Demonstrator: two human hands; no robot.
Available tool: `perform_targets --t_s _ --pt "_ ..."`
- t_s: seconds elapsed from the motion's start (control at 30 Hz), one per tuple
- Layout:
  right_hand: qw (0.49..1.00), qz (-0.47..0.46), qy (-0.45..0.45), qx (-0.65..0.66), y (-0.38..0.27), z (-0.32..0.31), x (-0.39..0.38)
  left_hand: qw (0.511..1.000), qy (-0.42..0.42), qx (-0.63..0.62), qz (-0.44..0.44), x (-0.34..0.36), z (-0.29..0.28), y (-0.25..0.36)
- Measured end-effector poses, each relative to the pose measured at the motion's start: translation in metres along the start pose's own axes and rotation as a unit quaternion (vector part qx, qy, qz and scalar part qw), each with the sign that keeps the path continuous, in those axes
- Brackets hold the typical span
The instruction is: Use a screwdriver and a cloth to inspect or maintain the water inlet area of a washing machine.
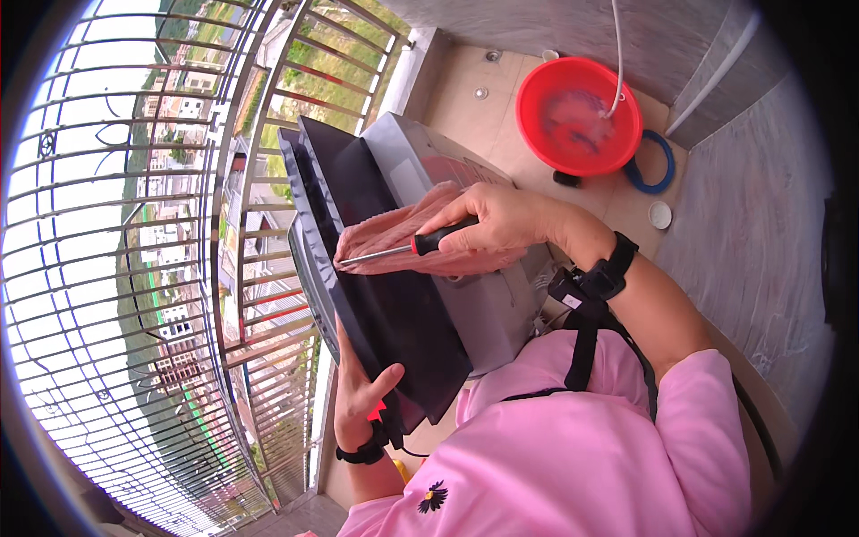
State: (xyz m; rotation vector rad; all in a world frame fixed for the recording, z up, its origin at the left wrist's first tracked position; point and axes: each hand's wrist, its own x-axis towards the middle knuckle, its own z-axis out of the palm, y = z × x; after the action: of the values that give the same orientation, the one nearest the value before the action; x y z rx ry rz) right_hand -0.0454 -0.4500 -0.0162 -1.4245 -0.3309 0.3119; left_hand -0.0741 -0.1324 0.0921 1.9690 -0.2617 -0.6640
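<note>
Railings (pixel 219 179) of metal bars fill the left side, with buildings and green slopes showing beyond them. On the right rises a grey wall (pixel 752 242), meeting a beige tiled floor (pixel 501 98). The person's pink shirt (pixel 564 456) takes up the lower middle.

Close in front of the shirt is a grey appliance (pixel 488 313), slanting across the view, with a broad black panel (pixel 385 309) along its left side. Beyond it, on the floor, sits a red basin (pixel 530 143); its contents are too unclear to name.

The right hand (pixel 501 219) is above the appliance, fingers curled around the handle of a screwdriver. The left hand (pixel 361 394) is at the near left edge of the panel, thumb spread wide and resting against the black surface; its fingers are mostly hidden, so how firmly they grip cannot be told.

A crumpled pink cloth (pixel 385 233) drapes over the appliance and panel, beneath the right hand. A white hose (pixel 618 54) drops into the basin, and a blue ring (pixel 669 170) lies just beside it.

The screwdriver (pixel 443 237) has a black and red handle; its shaft points left over the cloth, the tip near the panel's far edge. Black straps circle both wrists, 1 on each. Smallest is a round white dish (pixel 660 215) near the wall.
</note>
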Motion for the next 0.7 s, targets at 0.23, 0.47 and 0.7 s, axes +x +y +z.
perform_targets --t_s 0.23,0.47,0.7 --pt "0.997 -0.012 0.053 -0.054 -0.032 0.005 -0.022 0.997 0.004 0.075 -0.025 0.003 -0.009 0.013" --pt "0.987 0.01 0.155 -0.038 0.021 0.008 0.012 0.991 0.006 0.108 -0.08 0.007 -0.016 0.013" --pt "0.973 -0.089 0.154 0.147 0.091 0.027 0.035 0.992 0.018 -0.029 -0.121 0.009 -0.016 0.011"
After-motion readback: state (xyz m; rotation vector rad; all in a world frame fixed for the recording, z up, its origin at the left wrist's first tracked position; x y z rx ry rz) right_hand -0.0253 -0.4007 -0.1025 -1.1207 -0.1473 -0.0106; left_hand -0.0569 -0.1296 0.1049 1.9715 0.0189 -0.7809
